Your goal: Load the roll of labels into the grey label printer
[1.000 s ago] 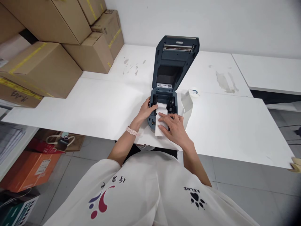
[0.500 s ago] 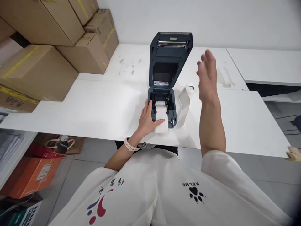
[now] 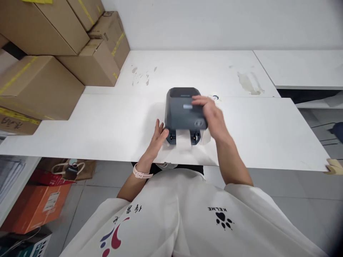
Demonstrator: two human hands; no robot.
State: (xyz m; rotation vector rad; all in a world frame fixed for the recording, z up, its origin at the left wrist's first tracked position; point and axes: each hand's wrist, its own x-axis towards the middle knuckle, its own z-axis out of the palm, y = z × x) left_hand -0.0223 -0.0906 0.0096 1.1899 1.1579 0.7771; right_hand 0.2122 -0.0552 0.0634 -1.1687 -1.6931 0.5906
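Observation:
A dark label printer (image 3: 171, 140) stands near the front of the white table, its lid (image 3: 180, 113) tilted down partway over the base. White label paper (image 3: 183, 138) runs from under the lid past the front of the base. My right hand (image 3: 213, 116) lies on the lid's right side, fingers stretched across its top; the thumb is hidden. At the printer's left front corner is my left hand (image 3: 158, 139), fingers apart, thumb at the casing. Behind my right hand, a roll of white labels (image 3: 215, 97) is mostly covered, with a loose strip showing.
Cardboard boxes (image 3: 40, 85) are stacked on the left of the white table (image 3: 120, 121). A wall runs along the back. Below on the left are an orange box (image 3: 40, 207) and a paper bag (image 3: 89, 169). A tan piece (image 3: 333, 166) sits at the front right corner.
The printer lid has swung down from upright over the base. My right hand has come from the air at right onto the lid. My left hand has drawn back from the paper to the casing's left.

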